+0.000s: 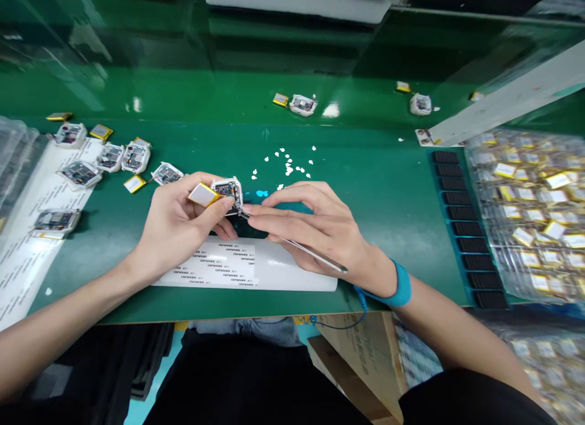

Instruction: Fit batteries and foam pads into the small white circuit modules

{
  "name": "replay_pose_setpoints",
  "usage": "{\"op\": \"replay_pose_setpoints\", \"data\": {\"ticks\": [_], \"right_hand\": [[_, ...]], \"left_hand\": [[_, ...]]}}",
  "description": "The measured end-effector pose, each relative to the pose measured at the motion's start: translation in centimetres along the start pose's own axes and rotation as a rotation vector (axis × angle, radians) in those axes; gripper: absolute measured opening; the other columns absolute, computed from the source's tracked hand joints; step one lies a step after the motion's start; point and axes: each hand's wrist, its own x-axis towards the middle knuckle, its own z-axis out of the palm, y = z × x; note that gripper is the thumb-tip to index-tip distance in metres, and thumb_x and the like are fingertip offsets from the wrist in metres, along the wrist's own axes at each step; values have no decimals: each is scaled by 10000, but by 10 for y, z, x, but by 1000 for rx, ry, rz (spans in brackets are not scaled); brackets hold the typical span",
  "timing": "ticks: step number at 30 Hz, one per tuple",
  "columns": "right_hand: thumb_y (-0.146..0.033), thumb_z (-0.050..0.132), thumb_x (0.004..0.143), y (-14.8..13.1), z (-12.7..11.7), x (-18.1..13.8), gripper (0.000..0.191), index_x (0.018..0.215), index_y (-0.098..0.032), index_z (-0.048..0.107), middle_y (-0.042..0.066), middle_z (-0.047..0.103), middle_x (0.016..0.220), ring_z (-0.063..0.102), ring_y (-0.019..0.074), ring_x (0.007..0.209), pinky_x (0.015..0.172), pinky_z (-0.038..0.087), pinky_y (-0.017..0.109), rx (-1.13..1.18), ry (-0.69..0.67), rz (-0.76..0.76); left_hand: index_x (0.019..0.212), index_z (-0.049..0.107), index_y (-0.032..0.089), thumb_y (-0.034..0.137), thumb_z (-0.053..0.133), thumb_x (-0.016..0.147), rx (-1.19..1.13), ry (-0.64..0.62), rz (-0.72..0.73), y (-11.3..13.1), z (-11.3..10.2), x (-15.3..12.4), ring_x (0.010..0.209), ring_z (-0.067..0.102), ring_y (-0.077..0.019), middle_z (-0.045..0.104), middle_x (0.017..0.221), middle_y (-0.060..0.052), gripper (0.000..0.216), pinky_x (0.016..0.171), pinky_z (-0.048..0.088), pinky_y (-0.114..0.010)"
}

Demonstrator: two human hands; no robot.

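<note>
My left hand (185,221) is closed round a small white device housing (234,186) with its circuit board exposed. A yellow-edged battery (203,195) sticks out from the housing over my left fingers. In my right hand (315,224) is a pair of metal tweezers (320,258), their tip at the lower right corner of the housing. Whether the tip grips anything is too small to tell. A blue wrist strap (401,283) circles my right wrist. Under both hands lies a white sheet of printed labels (292,269).
Several similar housings (80,174) with batteries lie on the left by another label sheet (18,282). White bits (289,167) are scattered ahead. A housing (303,105) sits at the back. On the right are black blocks (464,228) and clear trays (530,199) of batteries.
</note>
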Motion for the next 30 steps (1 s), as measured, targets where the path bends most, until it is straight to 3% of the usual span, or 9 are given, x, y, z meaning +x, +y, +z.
{"op": "replay_pose_setpoints", "data": {"ticks": [5, 11, 15, 22, 26, 30], "right_hand": [[-121, 633, 958, -1, 2, -1, 244, 1199, -151, 660, 43, 752, 1221, 669, 202, 1102, 909, 552, 391, -29, 8, -29], [-149, 645, 952, -2, 0, 0, 229, 1178, -133, 678, 61, 754, 1213, 685, 216, 1085, 874, 578, 385, -83, 69, -75], [-173, 610, 979, -2, 1, 0, 221, 1190, -165, 677, 56, 752, 1221, 693, 198, 1090, 886, 580, 367, -88, 101, -67], [-143, 656, 940, 0, 4, -2, 259, 1198, -131, 683, 70, 760, 1198, 678, 213, 1117, 935, 564, 387, -104, 86, -62], [-167, 607, 973, 3, 0, 0, 224, 1177, -117, 685, 87, 768, 1170, 699, 222, 1084, 898, 571, 390, -111, 136, -83], [-165, 573, 990, 5, -1, 0, 227, 1191, -182, 677, 48, 773, 1163, 710, 197, 1075, 877, 564, 369, -157, 177, -46]], "left_hand": [[890, 666, 183, 244, 737, 812, 32, 23, 30, -1, 0, 0, 480, 700, -184, 702, 605, 11, 122, 488, 627, -270], [1193, 656, 177, 215, 722, 831, 94, 89, 100, -2, 0, 0, 493, 707, -170, 706, 621, 37, 370, 508, 628, -258], [1132, 682, 168, 229, 731, 832, 100, 83, 125, -2, 0, -1, 494, 704, -167, 714, 633, 26, 310, 510, 625, -256], [1074, 674, 206, 253, 765, 828, 22, 69, 38, 1, 2, -3, 535, 719, -168, 724, 697, 30, 267, 545, 639, -258], [1074, 662, 210, 255, 786, 817, -50, 72, 0, 1, 1, -1, 601, 748, -167, 744, 762, 24, 289, 595, 658, -237], [1130, 649, 212, 261, 817, 808, -118, 20, -37, -1, -2, 1, 635, 763, -173, 760, 756, 14, 366, 635, 668, -227]]}}
